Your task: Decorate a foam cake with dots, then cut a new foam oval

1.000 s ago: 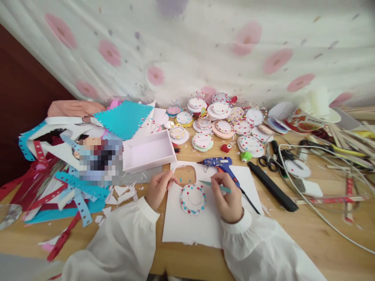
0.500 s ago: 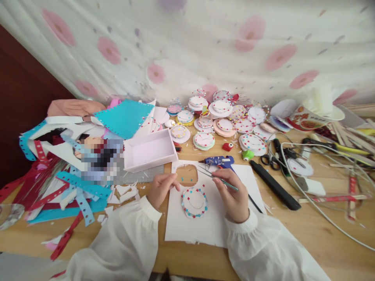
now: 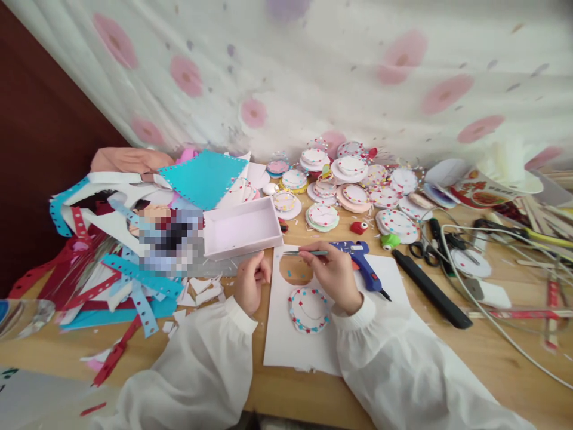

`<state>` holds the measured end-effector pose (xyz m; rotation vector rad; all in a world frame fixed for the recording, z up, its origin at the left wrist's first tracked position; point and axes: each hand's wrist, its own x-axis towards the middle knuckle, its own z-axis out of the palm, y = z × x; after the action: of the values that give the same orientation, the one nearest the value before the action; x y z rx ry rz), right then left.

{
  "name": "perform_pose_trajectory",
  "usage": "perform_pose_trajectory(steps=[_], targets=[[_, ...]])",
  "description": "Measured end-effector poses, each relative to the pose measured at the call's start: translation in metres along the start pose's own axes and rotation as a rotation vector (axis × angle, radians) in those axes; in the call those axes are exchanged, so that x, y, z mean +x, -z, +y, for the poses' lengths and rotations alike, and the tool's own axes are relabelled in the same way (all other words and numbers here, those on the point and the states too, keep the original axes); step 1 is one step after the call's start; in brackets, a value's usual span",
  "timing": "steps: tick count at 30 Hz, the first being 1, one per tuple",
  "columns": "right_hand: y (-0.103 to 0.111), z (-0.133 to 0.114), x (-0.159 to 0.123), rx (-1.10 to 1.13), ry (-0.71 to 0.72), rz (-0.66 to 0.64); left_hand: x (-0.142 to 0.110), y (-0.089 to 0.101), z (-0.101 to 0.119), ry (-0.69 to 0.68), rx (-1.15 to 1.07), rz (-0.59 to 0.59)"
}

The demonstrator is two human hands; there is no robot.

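My right hand [image 3: 332, 276] pinches a thin teal tool [image 3: 305, 253] whose tip points left, toward the shallow pink box [image 3: 242, 229]. The hand hovers over a round hole cut in a white foam sheet [image 3: 290, 340]. Just below the hand lies a white foam disc [image 3: 308, 309] edged with red and blue dots. My left hand [image 3: 251, 282] rests on the sheet's left edge with its fingers curled; whether they hold anything is hidden. A blue glue gun [image 3: 363, 264] lies right of my right hand.
Several dotted foam discs [image 3: 353, 194] are piled at the back by the flowered curtain. Punched red and blue foam strips [image 3: 111, 280] litter the left. Scissors [image 3: 425, 248], a black bar [image 3: 432, 289], white cables and sticks crowd the right.
My right hand has swung up and left from beside the disc, and the teal tool's tip now points toward the pink box. The left hand has stayed at the sheet's edge.
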<state>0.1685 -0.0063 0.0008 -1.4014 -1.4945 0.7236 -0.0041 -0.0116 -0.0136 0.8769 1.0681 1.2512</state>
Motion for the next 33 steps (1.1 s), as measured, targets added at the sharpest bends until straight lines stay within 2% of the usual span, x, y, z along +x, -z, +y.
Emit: perform_pose_trajectory(steps=[9, 15, 18, 21, 25, 33], targets=[[-0.013, -0.004, 0.006, -0.087, 0.046, -0.066, -0.002, -0.003, 0.003, 0.031, 0.032, 0.024], [0.004, -0.006, 0.0, 0.069, -0.023, 0.06, 0.0, 0.001, -0.003, 0.009, 0.067, 0.004], [0.018, -0.008, -0.012, 0.197, -0.064, 0.117, -0.001, -0.001, -0.003, 0.019, 0.1, -0.044], [0.027, -0.006, -0.028, 0.283, -0.068, 0.144, -0.003, -0.005, -0.001, -0.004, 0.228, -0.091], [0.025, 0.001, -0.042, 0.303, -0.055, 0.137, -0.005, -0.009, -0.002, -0.066, 0.384, -0.145], [0.021, 0.008, -0.047, 0.254, 0.006, 0.115, -0.005, -0.009, -0.002, -0.103, 0.441, -0.135]])
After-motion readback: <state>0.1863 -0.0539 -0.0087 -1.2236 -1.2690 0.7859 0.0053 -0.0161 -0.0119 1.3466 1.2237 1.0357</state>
